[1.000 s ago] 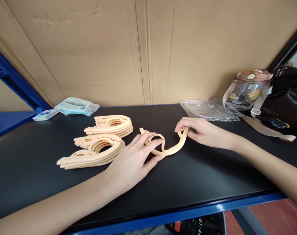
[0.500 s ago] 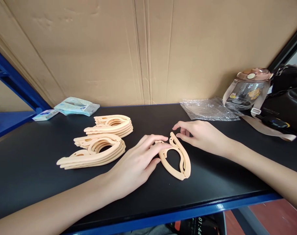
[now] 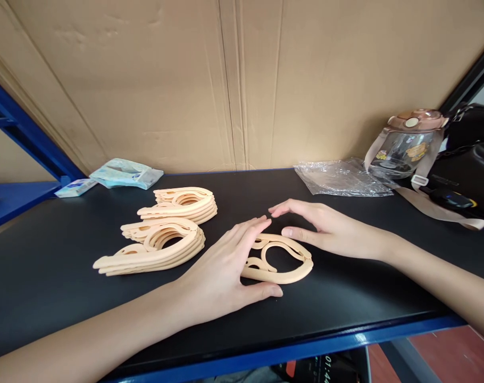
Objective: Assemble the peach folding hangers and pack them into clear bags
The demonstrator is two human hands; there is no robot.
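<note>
Loosely spread, my left hand [image 3: 223,270] frames one end of the folded clothes hanger [image 3: 288,277]; my right hand [image 3: 328,226], unclenched, curves beside it. I can't tell whether either touches.

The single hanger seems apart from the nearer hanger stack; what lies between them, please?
In the head view, the left hand lies between the single hanger and the nearer hanger stack.

Workshop, apparently: blue frame [image 3: 34,138], cardboard backing [image 3: 146,96].
</note>
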